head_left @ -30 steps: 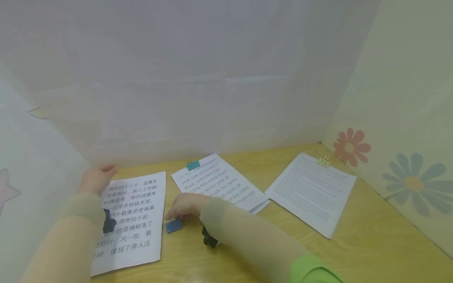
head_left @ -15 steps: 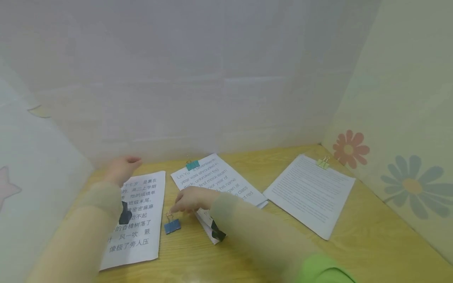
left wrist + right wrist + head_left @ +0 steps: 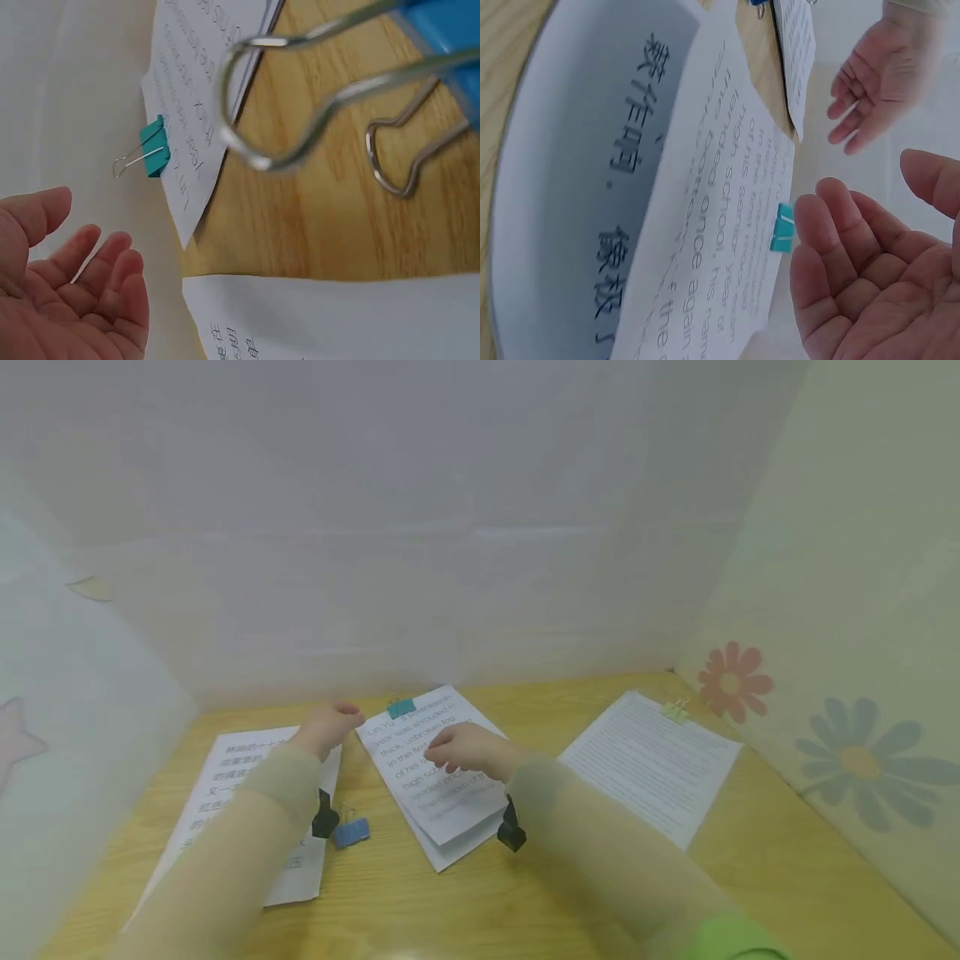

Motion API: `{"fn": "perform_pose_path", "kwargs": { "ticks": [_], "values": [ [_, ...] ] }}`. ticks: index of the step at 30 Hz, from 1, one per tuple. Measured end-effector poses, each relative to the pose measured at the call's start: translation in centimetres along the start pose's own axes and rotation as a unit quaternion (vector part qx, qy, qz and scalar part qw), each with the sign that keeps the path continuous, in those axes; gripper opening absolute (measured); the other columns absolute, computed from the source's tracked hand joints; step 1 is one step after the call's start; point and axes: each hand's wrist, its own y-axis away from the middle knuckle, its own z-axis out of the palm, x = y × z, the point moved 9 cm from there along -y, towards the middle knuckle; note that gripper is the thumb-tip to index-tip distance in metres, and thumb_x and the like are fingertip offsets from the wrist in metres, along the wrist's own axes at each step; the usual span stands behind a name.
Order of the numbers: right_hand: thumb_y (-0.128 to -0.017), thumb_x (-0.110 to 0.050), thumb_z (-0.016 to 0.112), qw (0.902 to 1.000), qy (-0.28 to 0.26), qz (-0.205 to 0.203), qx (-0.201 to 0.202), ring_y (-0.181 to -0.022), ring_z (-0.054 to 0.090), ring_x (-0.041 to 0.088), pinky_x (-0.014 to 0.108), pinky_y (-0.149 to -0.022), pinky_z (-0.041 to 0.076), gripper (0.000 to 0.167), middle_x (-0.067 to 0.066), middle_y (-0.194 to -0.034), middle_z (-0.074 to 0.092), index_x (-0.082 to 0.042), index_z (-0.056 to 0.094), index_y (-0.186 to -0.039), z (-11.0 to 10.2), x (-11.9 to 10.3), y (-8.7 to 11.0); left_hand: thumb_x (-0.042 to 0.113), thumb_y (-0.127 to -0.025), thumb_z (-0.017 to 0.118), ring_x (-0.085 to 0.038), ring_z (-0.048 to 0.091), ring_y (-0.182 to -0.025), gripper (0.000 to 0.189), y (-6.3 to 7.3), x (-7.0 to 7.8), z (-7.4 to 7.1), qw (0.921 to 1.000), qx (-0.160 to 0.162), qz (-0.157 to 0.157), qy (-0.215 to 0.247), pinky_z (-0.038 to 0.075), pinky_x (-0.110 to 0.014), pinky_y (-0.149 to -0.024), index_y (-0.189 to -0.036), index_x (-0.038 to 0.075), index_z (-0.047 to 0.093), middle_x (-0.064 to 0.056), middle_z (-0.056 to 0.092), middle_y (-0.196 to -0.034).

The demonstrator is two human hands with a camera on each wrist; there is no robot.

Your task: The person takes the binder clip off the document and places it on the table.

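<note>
My left hand (image 3: 328, 728) hovers over the top right corner of the left sheets (image 3: 217, 777), which bear Chinese print. In the left wrist view its fingers are loosely bent and hold nothing. My right hand (image 3: 471, 748) is above the middle stack of printed sheets (image 3: 408, 760), fingers relaxed around nothing in the right wrist view. A teal binder clip (image 3: 401, 708) grips that stack's top left corner. Its lower sheets fan apart, and Chinese print shows underneath. A blue binder clip (image 3: 352, 832) sits beside the left sheets, its wire handles large in the left wrist view.
At the right lies another stack of printed sheets (image 3: 652, 768) with a yellow-green binder clip (image 3: 676, 711) on its top edge. The wooden table (image 3: 420, 918) meets a pale back wall (image 3: 450, 568) and side walls, the right one printed with flowers.
My left hand has moved right across the left sheets. My right hand has left the blue clip's side and moved up and right over the middle stack, whose lower sheets now show more.
</note>
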Motion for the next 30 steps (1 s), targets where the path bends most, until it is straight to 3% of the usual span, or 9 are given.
{"fn": "perform_pose_path", "kwargs": {
  "ticks": [5, 10, 15, 22, 25, 30],
  "values": [
    [-0.092, -0.033, 0.064, 0.9994, -0.028, 0.011, 0.019, -0.095, 0.061, 0.021, 0.046, -0.094, 0.045, 0.029, 0.006, -0.108, 0.067, -0.013, 0.066, -0.113, -1.5, 1.2, 0.6, 0.027, -0.098, 0.052, -0.048, 0.032, -0.133, 0.061, -1.8, 0.3, 1.1, 0.9955, 0.013, 0.009, -0.094, 0.028, -0.059, -0.107, -0.146, -0.004, 0.031, -0.029, 0.031, -0.148],
    [-0.091, -0.037, 0.065, 0.9987, -0.044, 0.022, 0.015, -0.098, 0.058, 0.022, 0.051, -0.098, 0.041, 0.030, 0.004, -0.110, 0.066, -0.017, 0.065, -0.113, -1.9, 2.0, 1.3, 0.030, -0.095, 0.055, -0.051, 0.025, -0.135, 0.068, -3.3, -0.2, 1.3, 0.9823, 0.027, -0.002, -0.185, 0.021, -0.063, -0.109, -0.146, -0.006, 0.028, -0.030, 0.029, -0.148],
    [-0.091, -0.038, 0.064, 0.9992, -0.036, 0.011, 0.015, -0.099, 0.059, 0.021, 0.051, -0.096, 0.042, 0.030, 0.004, -0.109, 0.066, -0.017, 0.065, -0.113, -2.5, 2.3, 1.8, 0.031, -0.092, 0.062, -0.053, 0.027, -0.133, 0.075, -4.6, -0.6, 2.1, 0.9721, 0.021, -0.004, -0.234, 0.021, -0.065, -0.107, -0.147, -0.004, 0.027, -0.030, 0.031, -0.147],
    [-0.094, -0.035, 0.061, 0.9988, -0.045, 0.000, 0.021, -0.095, 0.059, 0.020, 0.051, -0.095, 0.043, 0.030, 0.005, -0.107, 0.066, -0.014, 0.065, -0.116, -2.7, 3.0, 1.2, 0.028, -0.089, 0.066, -0.053, 0.037, -0.127, 0.072, -4.6, -0.5, 2.8, 0.9562, 0.026, 0.012, -0.291, 0.029, -0.064, -0.103, -0.144, -0.005, 0.034, -0.032, 0.039, -0.141],
    [-0.094, -0.034, 0.061, 0.9988, -0.044, 0.006, 0.022, -0.095, 0.058, 0.020, 0.050, -0.094, 0.043, 0.029, 0.004, -0.106, 0.066, -0.015, 0.065, -0.115, -2.6, 3.1, 0.9, 0.028, -0.088, 0.068, -0.052, 0.038, -0.125, 0.070, -4.3, -0.5, 2.7, 0.9570, 0.025, 0.012, -0.289, 0.030, -0.065, -0.102, -0.141, -0.006, 0.038, -0.032, 0.042, -0.139],
    [-0.094, -0.035, 0.061, 0.9985, -0.046, 0.021, 0.020, -0.098, 0.059, 0.021, 0.048, -0.095, 0.043, 0.029, 0.003, -0.106, 0.066, -0.016, 0.065, -0.116, -2.6, 3.4, 0.8, 0.027, -0.087, 0.069, -0.052, 0.039, -0.123, 0.067, -4.1, -1.0, 2.5, 0.9696, 0.017, -0.016, -0.244, 0.030, -0.065, -0.102, -0.138, -0.005, 0.042, -0.031, 0.046, -0.134]
  ]
}}
